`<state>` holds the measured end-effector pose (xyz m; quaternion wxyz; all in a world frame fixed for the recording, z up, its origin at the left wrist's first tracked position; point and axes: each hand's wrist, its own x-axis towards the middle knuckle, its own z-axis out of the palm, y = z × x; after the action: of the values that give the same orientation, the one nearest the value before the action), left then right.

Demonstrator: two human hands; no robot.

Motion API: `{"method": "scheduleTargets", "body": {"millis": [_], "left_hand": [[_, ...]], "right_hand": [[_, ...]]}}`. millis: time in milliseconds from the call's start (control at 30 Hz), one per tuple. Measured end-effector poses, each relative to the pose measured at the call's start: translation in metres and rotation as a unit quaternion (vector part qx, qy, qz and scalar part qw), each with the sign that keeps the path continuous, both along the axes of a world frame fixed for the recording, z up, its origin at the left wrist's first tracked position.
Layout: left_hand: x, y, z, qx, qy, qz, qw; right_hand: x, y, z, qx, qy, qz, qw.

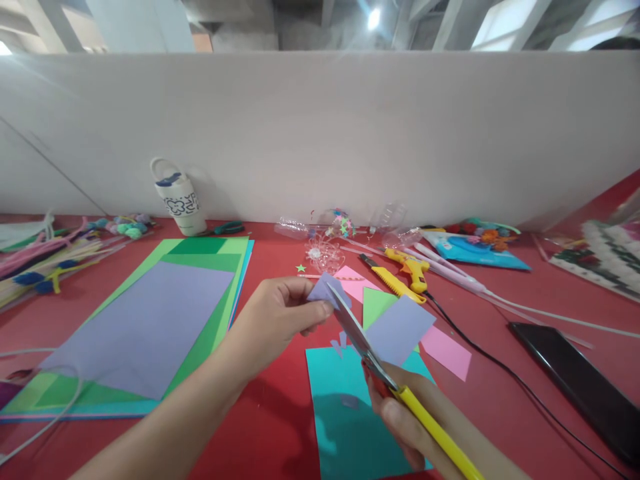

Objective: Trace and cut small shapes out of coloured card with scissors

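Note:
My left hand (280, 319) pinches a small folded piece of lilac paper (325, 291) between thumb and fingers, held above the red table. My right hand (415, 420) grips yellow-handled scissors (370, 357), and their blades reach up to the lilac piece. Under the scissors lie a teal sheet (345, 413) with small lilac scraps on it, a loose lilac rectangle (400, 330), a green piece (375, 305) and pink pieces (447, 352).
A stack of green, blue and lilac sheets (150, 320) lies at left. Pipe cleaners and pompoms (55, 257) sit far left. A white cup (179, 200), yellow glue gun (410, 268), yellow cutter (390, 280), craft packets (475, 248) and a black phone (575, 380) lie around.

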<state>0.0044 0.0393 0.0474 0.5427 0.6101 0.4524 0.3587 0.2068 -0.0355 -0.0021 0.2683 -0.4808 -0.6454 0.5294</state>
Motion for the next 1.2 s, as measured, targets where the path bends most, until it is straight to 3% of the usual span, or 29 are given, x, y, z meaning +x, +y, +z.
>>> {"method": "scheduleTargets", "body": {"millis": [200,367,733,1200], "left_hand": [[-0.0001,-0.0003,0.0022,0.003,0.001,-0.001,1.000],[-0.0004,0.0005,0.0021,0.002,0.000,-0.001,1.000],[-0.0005,-0.0001,0.0029,0.003,0.010,0.001,1.000],[0.0013,-0.0010,0.0039,-0.003,0.008,0.009,1.000]], "right_hand": [[-0.0048,-0.0082,0.0064,-0.004,0.011,-0.058,0.998],[-0.0048,-0.0094,0.0063,0.028,-0.015,-0.061,0.998],[-0.0035,-0.0102,0.0036,0.017,-0.029,-0.066,0.997],[-0.0042,-0.0072,0.0001,0.056,-0.015,-0.077,0.995]]}}
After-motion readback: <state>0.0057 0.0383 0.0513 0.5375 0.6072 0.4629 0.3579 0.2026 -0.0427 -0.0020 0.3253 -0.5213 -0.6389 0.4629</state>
